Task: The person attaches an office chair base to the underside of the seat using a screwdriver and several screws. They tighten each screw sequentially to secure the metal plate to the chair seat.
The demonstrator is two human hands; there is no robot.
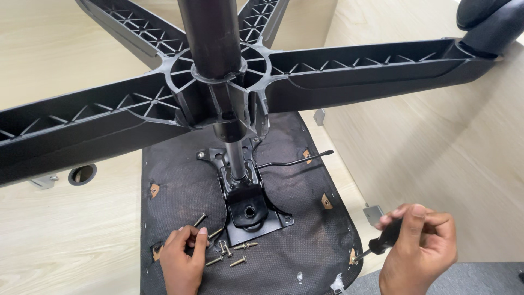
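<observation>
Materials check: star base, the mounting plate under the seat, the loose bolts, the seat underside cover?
Star base: looks like moulded black plastic, matt, with ribbed webbing inside the arms. Mounting plate: likely stamped steel, glossy black coating with highlights. Loose bolts by the left hand: metal, dull yellowish plating, probably zinc. Seat cover: thin black fabric, apparently non-woven; slits expose something tan beneath.

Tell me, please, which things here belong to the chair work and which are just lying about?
In use: left hand on loose bolts; right hand holding screwdriver; tilt plate; seat underside.
Idle: desk hole; metal bracket.
</observation>
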